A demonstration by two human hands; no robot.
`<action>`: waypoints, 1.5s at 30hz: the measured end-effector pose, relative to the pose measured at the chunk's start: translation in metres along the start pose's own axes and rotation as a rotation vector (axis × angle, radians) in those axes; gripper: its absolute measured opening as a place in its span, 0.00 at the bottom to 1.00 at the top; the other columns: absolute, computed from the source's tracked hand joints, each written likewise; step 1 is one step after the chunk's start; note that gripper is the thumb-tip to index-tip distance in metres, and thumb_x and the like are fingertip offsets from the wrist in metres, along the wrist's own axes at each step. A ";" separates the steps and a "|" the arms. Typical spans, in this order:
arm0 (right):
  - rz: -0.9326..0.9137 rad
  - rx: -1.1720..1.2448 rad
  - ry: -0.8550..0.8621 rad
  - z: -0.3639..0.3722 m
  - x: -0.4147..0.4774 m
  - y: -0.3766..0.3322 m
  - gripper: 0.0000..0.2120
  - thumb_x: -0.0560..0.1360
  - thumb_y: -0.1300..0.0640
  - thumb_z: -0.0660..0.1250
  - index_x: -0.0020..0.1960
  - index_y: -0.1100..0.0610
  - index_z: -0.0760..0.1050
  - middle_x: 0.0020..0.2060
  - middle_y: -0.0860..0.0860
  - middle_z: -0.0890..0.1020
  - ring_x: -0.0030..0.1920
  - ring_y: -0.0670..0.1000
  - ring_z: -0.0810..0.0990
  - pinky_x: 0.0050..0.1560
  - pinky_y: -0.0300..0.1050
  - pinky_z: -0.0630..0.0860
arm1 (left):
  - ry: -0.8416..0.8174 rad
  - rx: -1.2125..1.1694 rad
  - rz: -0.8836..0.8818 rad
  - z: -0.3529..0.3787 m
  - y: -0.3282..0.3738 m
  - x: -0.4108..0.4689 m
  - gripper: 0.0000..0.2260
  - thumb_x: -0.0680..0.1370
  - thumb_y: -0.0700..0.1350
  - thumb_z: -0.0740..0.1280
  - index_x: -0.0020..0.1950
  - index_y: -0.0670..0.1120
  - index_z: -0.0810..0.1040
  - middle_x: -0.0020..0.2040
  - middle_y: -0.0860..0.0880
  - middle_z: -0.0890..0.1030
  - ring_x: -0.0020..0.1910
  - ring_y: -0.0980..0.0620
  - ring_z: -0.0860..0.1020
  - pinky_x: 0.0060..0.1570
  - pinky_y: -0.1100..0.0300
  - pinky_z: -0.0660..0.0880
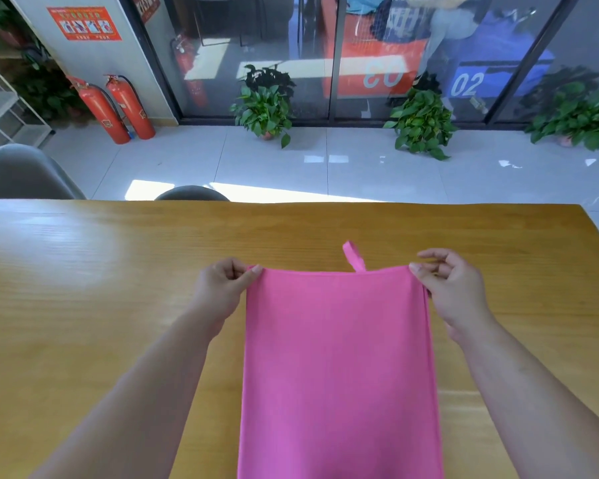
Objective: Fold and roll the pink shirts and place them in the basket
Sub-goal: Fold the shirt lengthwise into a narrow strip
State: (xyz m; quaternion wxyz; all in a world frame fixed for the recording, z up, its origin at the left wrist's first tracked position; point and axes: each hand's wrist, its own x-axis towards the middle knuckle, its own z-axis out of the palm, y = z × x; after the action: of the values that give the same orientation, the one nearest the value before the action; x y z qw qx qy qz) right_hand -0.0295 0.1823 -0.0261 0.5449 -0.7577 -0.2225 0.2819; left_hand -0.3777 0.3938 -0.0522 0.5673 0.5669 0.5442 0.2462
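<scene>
Head view shows my left hand (222, 288) pinching the far left corner of the pink shirt (339, 368) between thumb and fingers, while my right hand (450, 288) pinches the far right corner the same way. Folded into a long flat panel, the shirt lies on the wooden table (83, 288) between my forearms, running toward me, with a small pink loop (354, 256) sticking out past its far edge.

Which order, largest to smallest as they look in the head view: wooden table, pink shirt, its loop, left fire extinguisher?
1. wooden table
2. pink shirt
3. left fire extinguisher, though it stands far off, which shrinks it
4. loop
</scene>
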 end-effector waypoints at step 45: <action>-0.345 -1.298 -0.412 0.055 -0.218 0.147 0.36 0.85 0.31 0.48 0.87 0.44 0.42 0.86 0.51 0.40 0.85 0.58 0.38 0.82 0.65 0.54 | -0.291 1.246 0.533 0.077 -0.154 -0.192 0.36 0.86 0.67 0.52 0.88 0.50 0.45 0.87 0.47 0.42 0.86 0.44 0.41 0.83 0.42 0.50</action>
State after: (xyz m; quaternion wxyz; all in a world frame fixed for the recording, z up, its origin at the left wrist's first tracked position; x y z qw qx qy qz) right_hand -0.2242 0.0351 -0.1390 -0.0340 -0.8148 -0.5616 0.1396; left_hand -0.4153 0.1563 -0.1458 0.1233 0.9287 0.3446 -0.0599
